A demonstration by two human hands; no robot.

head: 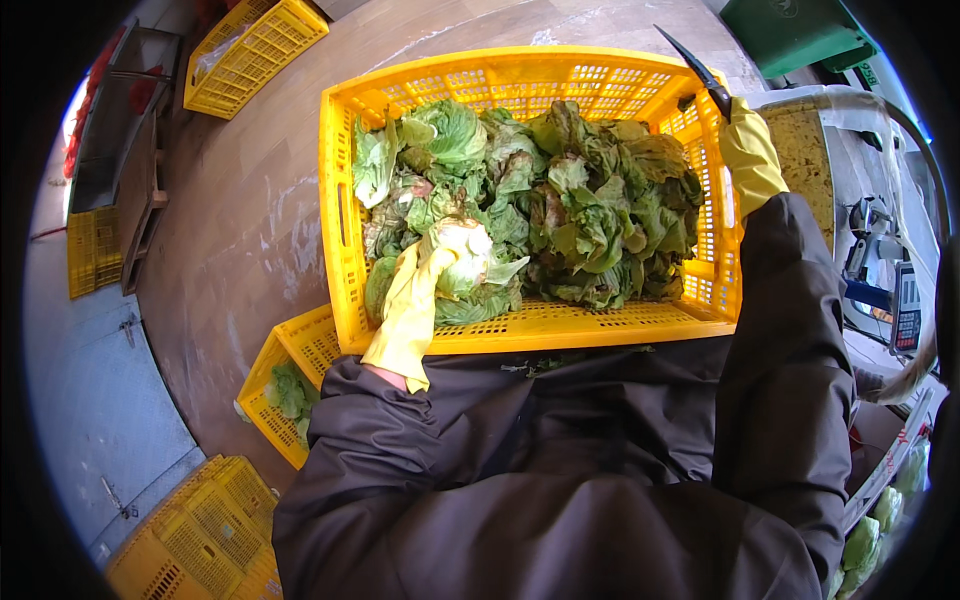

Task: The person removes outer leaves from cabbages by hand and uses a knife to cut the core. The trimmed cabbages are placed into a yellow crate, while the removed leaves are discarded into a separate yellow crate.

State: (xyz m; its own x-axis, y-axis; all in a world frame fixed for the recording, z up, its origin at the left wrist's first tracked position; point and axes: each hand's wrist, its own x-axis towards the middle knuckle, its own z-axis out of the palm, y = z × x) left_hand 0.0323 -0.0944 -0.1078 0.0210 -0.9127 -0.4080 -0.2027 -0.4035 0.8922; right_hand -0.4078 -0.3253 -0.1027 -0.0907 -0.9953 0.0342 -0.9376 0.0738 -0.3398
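Observation:
Wilted, browning lettuce leaves (592,217) are heaped inside a yellow plastic crate (525,341) in front of me. My left hand (415,304), in a yellow rubber glove, has its fingers on a pale lettuce head (466,259) at the crate's near left; its grip is partly hidden by the hand's own back. A greener lettuce head (446,135) lies at the far left of the heap. Over the crate's right wall, my right hand (752,150), gloved the same way, grips a knife (694,64) by its dark handle. The dark blade points up and away to the left.
A second crate (289,390) with lettuce leaves sits at lower left, near stacked crates (202,532). Another yellow crate (255,56) stands at far left on the brown floor (240,195). To the right are a digital scale (905,307), a green bin (795,34) and lettuce heads (862,540).

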